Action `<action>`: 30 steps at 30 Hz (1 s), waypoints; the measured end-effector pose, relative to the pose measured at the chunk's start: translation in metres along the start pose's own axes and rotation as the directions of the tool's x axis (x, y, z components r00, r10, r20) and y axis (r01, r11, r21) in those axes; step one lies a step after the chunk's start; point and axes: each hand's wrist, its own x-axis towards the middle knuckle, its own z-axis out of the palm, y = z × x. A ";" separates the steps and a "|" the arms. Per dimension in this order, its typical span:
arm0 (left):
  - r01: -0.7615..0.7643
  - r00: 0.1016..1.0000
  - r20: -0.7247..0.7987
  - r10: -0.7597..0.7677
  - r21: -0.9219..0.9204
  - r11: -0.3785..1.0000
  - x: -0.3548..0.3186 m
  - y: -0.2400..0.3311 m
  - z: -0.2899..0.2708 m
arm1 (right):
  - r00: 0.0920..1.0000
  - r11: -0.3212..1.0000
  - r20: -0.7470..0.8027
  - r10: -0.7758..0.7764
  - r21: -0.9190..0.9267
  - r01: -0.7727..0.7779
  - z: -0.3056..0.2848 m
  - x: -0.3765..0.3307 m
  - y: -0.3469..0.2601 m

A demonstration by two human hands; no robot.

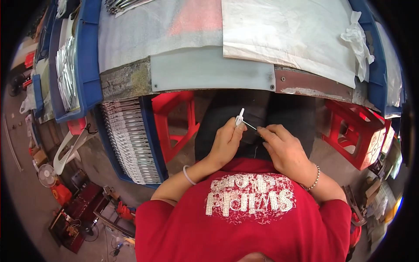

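Over my lap, just in front of the table edge, my left hand (228, 139) is closed round a small white plastic piece (239, 118). Its narrow tip points up and away from me; its lower part is hidden in my fingers. Opposite it, my right hand (281, 146) pinches a thin, shiny metal rod (249, 125) between thumb and fingers. The rod's far end meets the side of the white piece; whether it goes into it I cannot tell. Both hands are clear of the table.
A worktable with a metal edge plate (211, 69) and white sheets (288, 35) lies ahead. At left stand a blue tray of shiny metal strips (66, 76) and a blue crate of rowed white-grey pieces (131, 144). Red stools (355, 135) flank my legs. A crumpled plastic bag (358, 41) lies at right.
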 end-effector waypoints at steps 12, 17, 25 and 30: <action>-0.203 0.969 -0.053 0.240 0.375 0.904 0.006 -0.010 0.008 | 0.778 0.477 0.305 0.549 0.650 -0.592 0.011 0.018 0.028; -0.193 0.978 -0.029 0.205 0.241 0.951 0.004 -0.010 0.006 | 0.963 0.929 0.268 0.035 -0.363 0.067 -0.002 0.022 -0.011; -0.239 0.965 -0.033 0.261 0.303 0.922 0.017 -0.017 0.004 | 0.898 0.735 0.239 0.370 0.516 -0.441 0.017 0.021 0.019; -0.189 0.979 -0.025 0.200 0.227 0.955 0.009 -0.011 0.001 | 0.929 0.893 0.359 0.089 -0.441 0.085 -0.007 0.036 -0.014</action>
